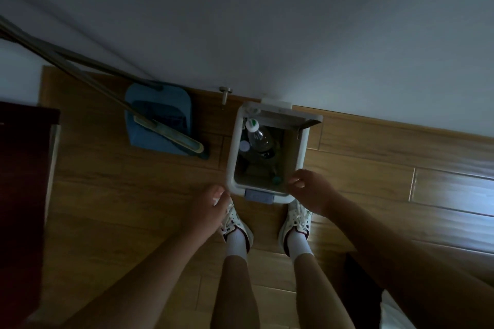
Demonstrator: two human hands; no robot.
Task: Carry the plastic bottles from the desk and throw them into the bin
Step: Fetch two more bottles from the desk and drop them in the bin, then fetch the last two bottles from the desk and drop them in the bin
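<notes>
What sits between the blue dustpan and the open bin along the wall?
In the head view, a small metal doorstop on bare wood floor sits between the dustpan and the bin.

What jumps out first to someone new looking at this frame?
The white open-lidded plastic bin against the wall, with a clear white-capped plastic bottle lying inside. Both bare hands hover empty at its near rim, left and right, above white sneakers. A blue dustpan sits left of it.

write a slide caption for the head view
Both empty hands, left and right, hover beside the open bin holding plastic bottles.
</notes>
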